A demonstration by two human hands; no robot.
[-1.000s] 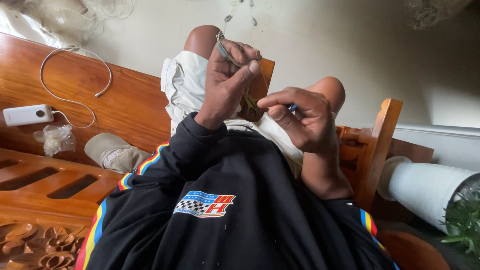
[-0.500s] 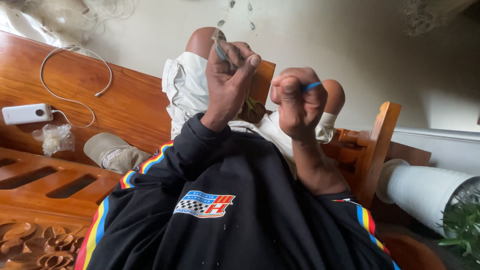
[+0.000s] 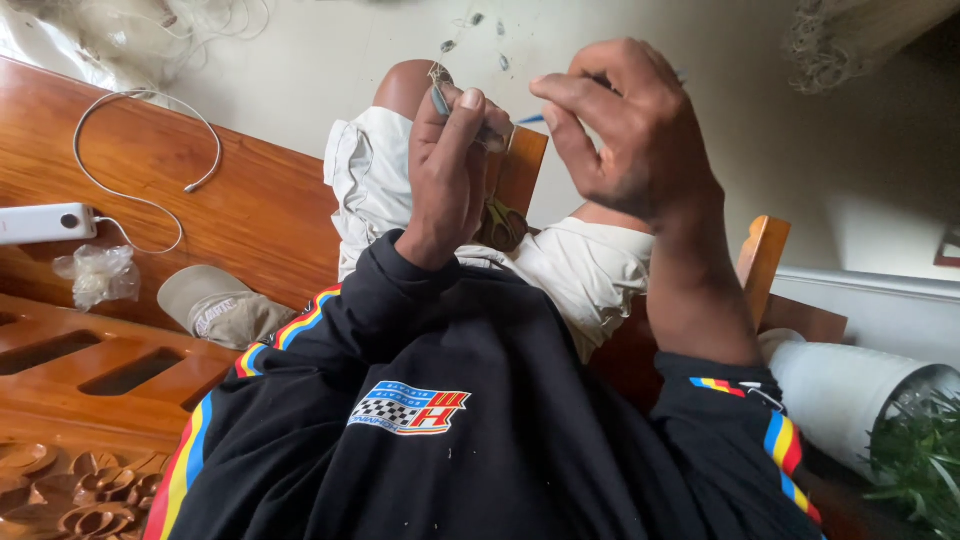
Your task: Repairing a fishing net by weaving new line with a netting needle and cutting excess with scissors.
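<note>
Wooden bench (image 3: pixel 270 205) behind; left hand (image 3: pixel 450 170) fingers pinch grey strip (image 3: pixel 441 98); right hand (image 3: pixel 625 130) fingers pinch blue thread (image 3: pixel 532 119).

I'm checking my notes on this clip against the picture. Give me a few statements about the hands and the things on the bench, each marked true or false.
1. The left hand pinches a small grey-blue piece. True.
2. The right hand rests flat on the knee. False: it is raised, fingers curled.
3. The beige fabric cap lies on the brown wooden bench. True.
4. The white looped cable hangs from the right hand. False: it lies on the bench.
</note>
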